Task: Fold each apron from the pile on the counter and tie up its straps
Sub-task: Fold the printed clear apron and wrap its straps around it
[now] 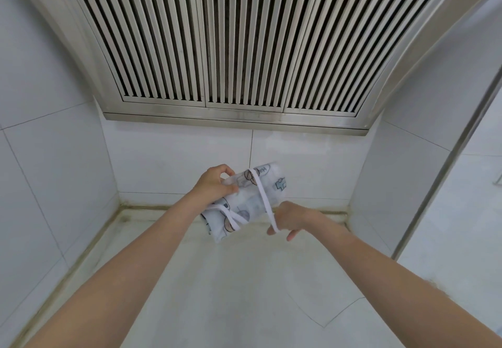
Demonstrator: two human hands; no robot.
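I hold the folded white apron with pale blue and tan cartoon prints (245, 201) up in the air above the white stone counter (244, 279), in front of the white tiled wall. My left hand (216, 183) has its fingers curled round the bundle's end at ten o'clock. My right hand (289, 220), at four o'clock of the bundle, pinches the flat white strap (262, 193), which runs across the apron up toward twelve o'clock. A slatted steel vent hood (244, 35) hangs above.
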